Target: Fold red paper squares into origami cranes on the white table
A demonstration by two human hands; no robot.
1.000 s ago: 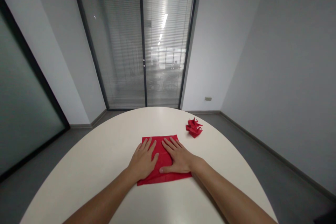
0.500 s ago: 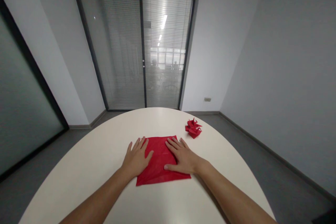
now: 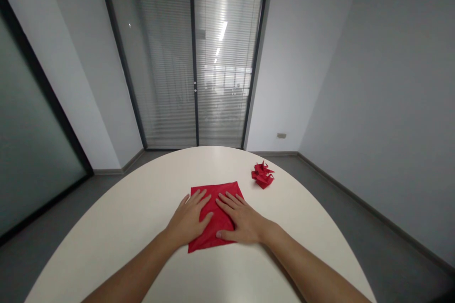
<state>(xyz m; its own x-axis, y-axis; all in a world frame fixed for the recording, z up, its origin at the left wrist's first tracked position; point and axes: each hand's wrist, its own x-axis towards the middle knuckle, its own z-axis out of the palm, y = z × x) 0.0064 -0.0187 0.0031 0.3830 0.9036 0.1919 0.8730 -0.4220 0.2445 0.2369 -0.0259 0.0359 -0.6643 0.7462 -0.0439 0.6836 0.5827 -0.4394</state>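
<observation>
A square sheet of red paper (image 3: 217, 223) lies flat on the white round table in front of me, faintly creased. My left hand (image 3: 190, 218) rests on its left side, fingers spread and pointing away from me. Across from it, my right hand (image 3: 241, 218) lies on the right part of the sheet, palm down, fingers apart and thumb pointing left. The hands cover the sheet's left and right edges in part. Beyond my right hand sit folded red paper cranes (image 3: 263, 175), bunched together; I cannot tell how many.
The white table (image 3: 142, 218) has a curved far edge. Past it stand glass doors (image 3: 194, 80) with blinds and a dark frame. A grey wall (image 3: 391, 80) rises on the right, and a wall socket (image 3: 281, 136) sits low on the far wall.
Both hands have slid inward on the red paper and stand closer together. More of the sheet's far left corner shows, while its near right corner is now covered by my right hand.
</observation>
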